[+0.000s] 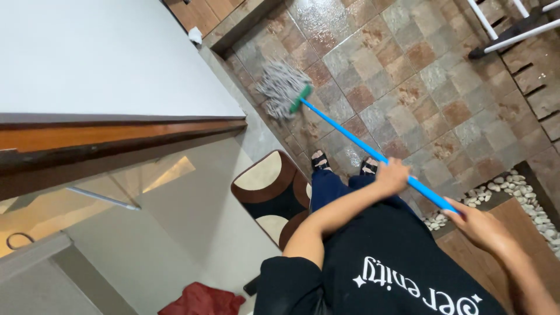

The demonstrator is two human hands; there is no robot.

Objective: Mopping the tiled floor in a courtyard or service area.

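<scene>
I see both hands on the mop handle (373, 153), a blue pole running from 4 o'clock up toward 11 o'clock across the frame. Left hand (392, 175) is clenched around the pole about mid-length, just past centre toward 3 o'clock. Right hand (479, 224) grips the pole's upper end at 4 o'clock, fingers wrapped, end of the pole hidden inside the fist.

Mop head (284, 88), grey string on a green clamp, sits at roughly 12 o'clock, touching the tiled floor (420, 76). It's motion-blurred, so I can't read the strand lay. Tiles are mixed grey and brown squares and look wet and glossy near the mop head.

Sandalled feet (344, 163) stand on the tiles just below centre, on either side of the pole line. A brown, black and cream doormat (269, 195) lies at 6 o'clock, just beside the feet. White pebbles (513, 192) fill a strip at 3 to 4 o'clock, near the right hand. A red cloth (201, 300) is bunched at 7 o'clock at the bottom edge. White wall (87, 52) and a wooden ledge (116, 134) fill 9 to 11 o'clock. White railing bars (513, 23) at 1 o'clock, well apart from the mop.
</scene>
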